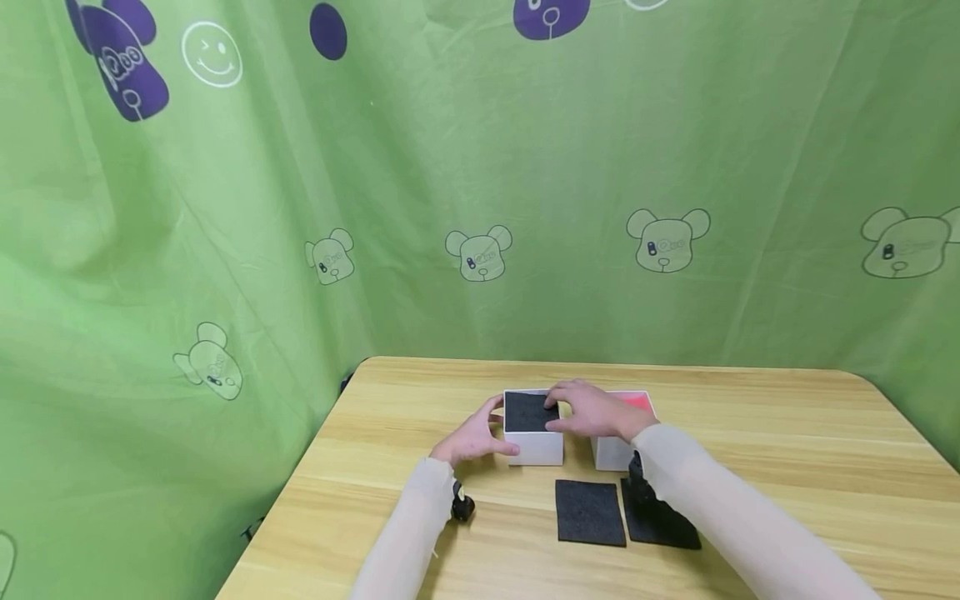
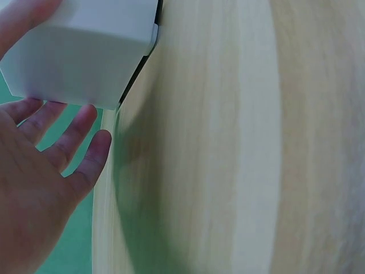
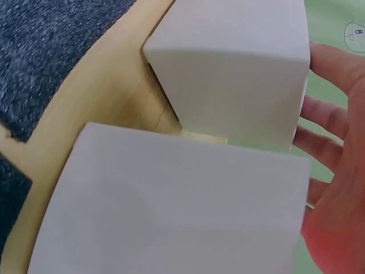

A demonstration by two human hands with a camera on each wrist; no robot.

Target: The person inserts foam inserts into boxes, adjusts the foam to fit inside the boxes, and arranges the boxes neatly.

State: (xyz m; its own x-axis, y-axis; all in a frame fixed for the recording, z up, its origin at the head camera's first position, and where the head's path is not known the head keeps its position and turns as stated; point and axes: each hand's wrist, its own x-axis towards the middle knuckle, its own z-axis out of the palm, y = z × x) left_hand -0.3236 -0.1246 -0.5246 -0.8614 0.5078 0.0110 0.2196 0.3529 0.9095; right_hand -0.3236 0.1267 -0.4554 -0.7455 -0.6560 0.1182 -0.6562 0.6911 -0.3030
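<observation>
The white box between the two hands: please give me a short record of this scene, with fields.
left hand: fingers relaxed, against the left side of the white box
right hand: lies flat over the box's black foam
second box: white, red inside, right of the first
loose pads: two black foam pads on the wooden table, nearer the person
backdrop: green curtain

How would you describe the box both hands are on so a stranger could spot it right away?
On the wooden table in front of the green curtain, two white boxes sit side by side near the middle. It is the left white box, between the left hand and right hand. Its top is filled with black foam, while the neighbouring box shows red inside.
</observation>
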